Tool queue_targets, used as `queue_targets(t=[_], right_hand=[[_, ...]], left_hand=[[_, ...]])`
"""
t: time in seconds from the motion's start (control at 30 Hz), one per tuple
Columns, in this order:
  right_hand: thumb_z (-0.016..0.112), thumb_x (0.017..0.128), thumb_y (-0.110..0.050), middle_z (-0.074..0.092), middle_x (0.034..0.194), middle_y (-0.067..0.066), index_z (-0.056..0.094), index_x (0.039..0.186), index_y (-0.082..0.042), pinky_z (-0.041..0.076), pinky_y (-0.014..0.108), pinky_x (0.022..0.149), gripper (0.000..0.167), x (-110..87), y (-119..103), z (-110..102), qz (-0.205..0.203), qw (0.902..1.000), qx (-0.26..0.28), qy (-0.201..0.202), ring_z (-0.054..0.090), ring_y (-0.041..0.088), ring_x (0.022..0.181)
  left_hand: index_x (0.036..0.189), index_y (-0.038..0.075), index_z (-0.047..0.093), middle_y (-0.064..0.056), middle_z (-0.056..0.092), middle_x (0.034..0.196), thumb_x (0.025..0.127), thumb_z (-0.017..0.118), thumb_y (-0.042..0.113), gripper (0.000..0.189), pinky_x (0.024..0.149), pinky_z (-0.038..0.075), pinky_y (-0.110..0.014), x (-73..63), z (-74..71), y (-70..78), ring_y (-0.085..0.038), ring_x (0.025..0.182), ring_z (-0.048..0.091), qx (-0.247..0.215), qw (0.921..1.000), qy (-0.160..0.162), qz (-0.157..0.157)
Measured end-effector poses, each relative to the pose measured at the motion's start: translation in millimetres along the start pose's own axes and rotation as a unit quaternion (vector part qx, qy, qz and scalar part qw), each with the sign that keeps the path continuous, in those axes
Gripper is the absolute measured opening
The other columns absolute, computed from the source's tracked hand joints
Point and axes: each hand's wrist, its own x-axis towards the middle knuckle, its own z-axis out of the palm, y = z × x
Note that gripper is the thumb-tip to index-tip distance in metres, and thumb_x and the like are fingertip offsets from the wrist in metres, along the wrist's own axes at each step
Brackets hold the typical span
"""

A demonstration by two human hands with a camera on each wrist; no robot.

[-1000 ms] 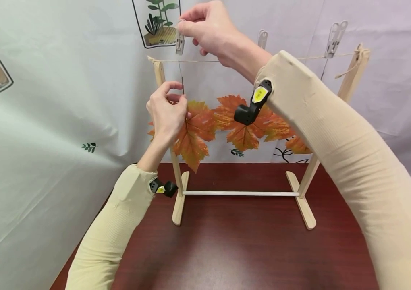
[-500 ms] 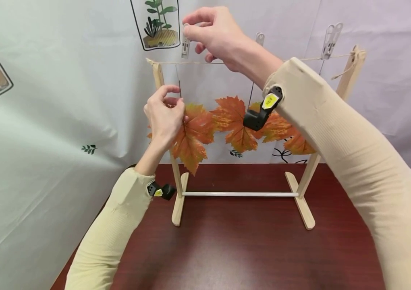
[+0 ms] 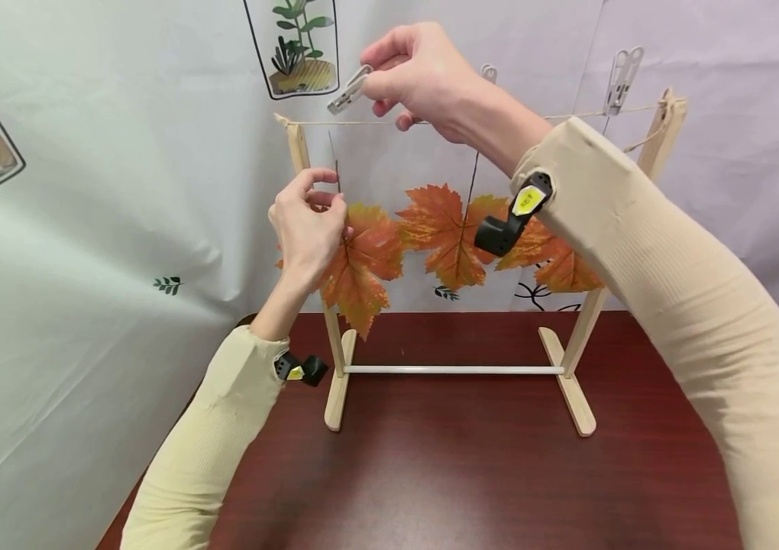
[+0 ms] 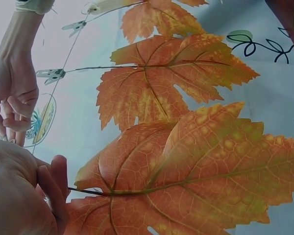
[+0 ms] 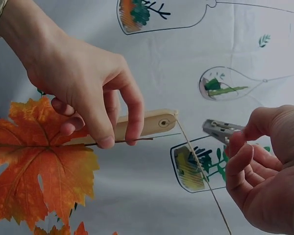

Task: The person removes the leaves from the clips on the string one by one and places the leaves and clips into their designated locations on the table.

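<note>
My left hand [image 3: 307, 225] pinches the dark stem [image 5: 144, 139] of an orange maple leaf [image 3: 362, 267] near the frame's left post. Below the fingers the leaf hangs down, and the stem's thin tip points up, just under the string [image 5: 198, 164]. Higher up, my right hand [image 3: 424, 80] holds a pale clothespin [image 3: 350, 90] between thumb and fingers. That clothespin is tilted and sits above the string, apart from it. In the right wrist view its tip [image 5: 213, 126] points toward the string.
More orange leaves [image 4: 161, 78] hang from the string by clothespins [image 3: 622, 80] to the right. A wooden stand [image 3: 578, 405] with a white crossbar [image 3: 454, 370] stands on the dark red table [image 3: 458, 473]. Behind is a printed white cloth [image 3: 121, 153].
The clothespin in my right hand has turned from upright to slanting, and that hand has shifted slightly down and right. My left hand keeps its pinch on the stem, a little lower.
</note>
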Motion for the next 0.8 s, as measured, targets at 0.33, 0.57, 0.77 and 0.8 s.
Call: queue_targets(t=[0.33, 0.57, 0.77, 0.8], right_hand=[[0.059, 0.094, 0.002, 0.064, 0.111, 0.009, 0.054, 0.126, -0.006, 0.044, 0.021, 0.048, 0.034, -5.0, 4.3, -5.7, 0.007, 0.9998, 0.017, -0.003, 0.061, 0.019, 0.077], [0.062, 0.094, -0.002, 0.066, 0.11, 0.008, 0.054, 0.124, -0.009, 0.044, 0.02, 0.049, 0.031, -12.6, 9.4, -12.0, -0.001, 0.9998, 0.017, -0.008, 0.062, 0.02, 0.077], [0.064, 0.095, -0.005, 0.066, 0.109, 0.009, 0.054, 0.124, -0.008, 0.045, 0.021, 0.049, 0.032, -21.0, 14.1, -17.7, -0.007, 0.9998, 0.003, -0.017, 0.061, 0.02, 0.076], [0.064, 0.095, -0.005, 0.066, 0.11, 0.009, 0.054, 0.124, -0.008, 0.045, 0.021, 0.049, 0.032, -22.4, 14.7, -18.6, -0.007, 0.9998, 0.001, -0.018, 0.061, 0.02, 0.075]], left_hand=[[0.106, 0.008, 0.073, -0.01, 0.07, 0.075, 0.086, 0.063, 0.006, 0.022, 0.073, 0.053, -0.021, -2.4, -5.8, -2.6, -0.01, 0.046, 0.062, 0.015, 0.9998, 0.007, 0.013], [0.107, 0.008, 0.074, -0.01, 0.072, 0.077, 0.088, 0.064, 0.006, 0.021, 0.079, 0.053, -0.025, -8.2, -10.9, -5.6, -0.005, 0.045, 0.061, 0.021, 0.9994, 0.006, 0.025], [0.108, 0.008, 0.075, -0.008, 0.072, 0.077, 0.088, 0.064, 0.004, 0.023, 0.081, 0.054, -0.032, -15.4, -16.8, -9.3, -0.001, 0.044, 0.059, 0.034, 0.9982, 0.001, 0.048], [0.108, 0.008, 0.074, -0.008, 0.072, 0.078, 0.088, 0.064, 0.004, 0.024, 0.08, 0.054, -0.033, -16.6, -17.6, -10.0, -0.001, 0.044, 0.058, 0.036, 0.998, -0.002, 0.053]])
